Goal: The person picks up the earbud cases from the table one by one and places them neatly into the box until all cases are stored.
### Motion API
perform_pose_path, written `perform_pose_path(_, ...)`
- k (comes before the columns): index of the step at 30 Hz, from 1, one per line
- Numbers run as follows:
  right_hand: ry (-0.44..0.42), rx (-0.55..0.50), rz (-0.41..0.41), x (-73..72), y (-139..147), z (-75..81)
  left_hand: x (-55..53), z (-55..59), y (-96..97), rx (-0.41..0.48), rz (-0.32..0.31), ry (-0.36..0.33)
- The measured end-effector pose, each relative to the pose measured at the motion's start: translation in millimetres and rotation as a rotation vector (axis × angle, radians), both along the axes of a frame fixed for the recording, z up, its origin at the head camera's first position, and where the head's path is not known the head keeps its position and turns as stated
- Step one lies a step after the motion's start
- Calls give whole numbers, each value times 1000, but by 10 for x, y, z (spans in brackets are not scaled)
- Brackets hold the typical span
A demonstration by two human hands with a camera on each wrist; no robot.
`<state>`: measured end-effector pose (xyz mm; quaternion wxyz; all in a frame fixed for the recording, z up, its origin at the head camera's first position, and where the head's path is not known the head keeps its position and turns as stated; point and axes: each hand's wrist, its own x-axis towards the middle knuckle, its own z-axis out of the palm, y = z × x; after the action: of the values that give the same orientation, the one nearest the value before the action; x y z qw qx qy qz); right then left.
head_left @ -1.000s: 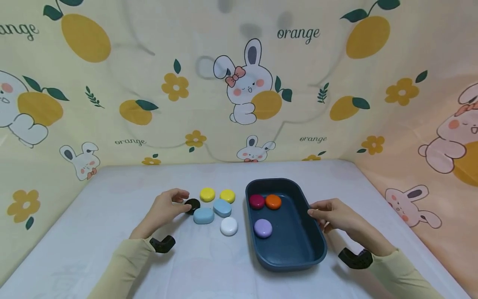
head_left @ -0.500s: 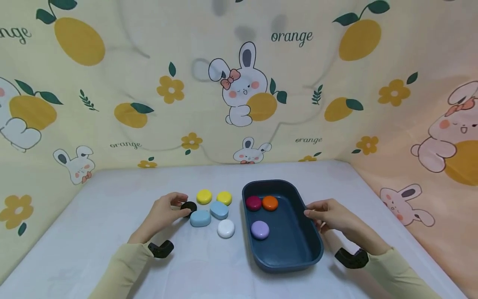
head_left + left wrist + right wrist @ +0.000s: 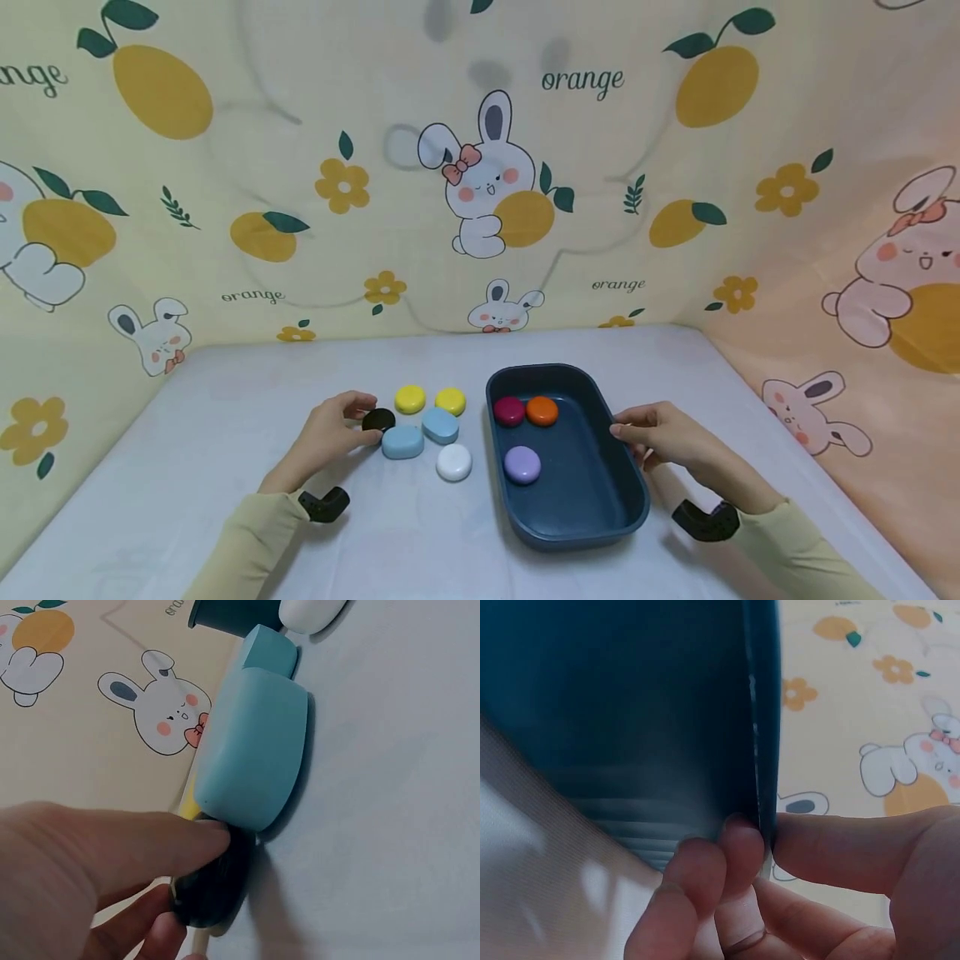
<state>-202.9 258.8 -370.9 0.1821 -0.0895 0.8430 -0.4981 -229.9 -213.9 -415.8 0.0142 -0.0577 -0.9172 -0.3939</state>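
A glossy black disc (image 3: 378,420) lies at the left end of a loose group of smooth pieces on the white table. My left hand (image 3: 330,429) pinches it, thumb at the near side and fingers at the far side; in the left wrist view the thumb (image 3: 187,844) overlaps the disc's top. A light blue oblong piece (image 3: 255,750) lies right beside it. My right hand (image 3: 667,433) grips the right rim of a dark blue tray (image 3: 633,492). In the right wrist view the thumb presses outside the rim, opposite curled fingertips (image 3: 742,851).
Inside the tray are a dark red disc (image 3: 509,411), an orange disc (image 3: 542,410) and a lilac disc (image 3: 522,464). Between the black disc and tray lie two yellow discs (image 3: 410,399), another light blue piece (image 3: 440,425) and a white disc (image 3: 454,462). A printed cloth (image 3: 337,250) stands behind.
The left thumb has slid down to the near edge of the black disc, so more of the disc shows. The right hand keeps its grip on the tray. The head view has shifted slightly.
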Motion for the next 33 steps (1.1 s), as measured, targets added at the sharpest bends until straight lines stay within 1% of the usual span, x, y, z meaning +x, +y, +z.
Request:
perform_pose_path(9, 6, -11, 9, -4, -8, -10, 13, -6, 17, -4, 21, -29)
perform_pose_path(15, -1, -8, 10, -1, -2, -24, 9, -33, 21, -17, 14, -33)
perform_pose_path(24, 4, -16, 11, -1, 6, -43, 26, -53, 33, -36, 14, -55)
perform_pose_path(33, 11, -6, 8, 3, 7, -17, 8, -47, 73, -31, 23, -43)
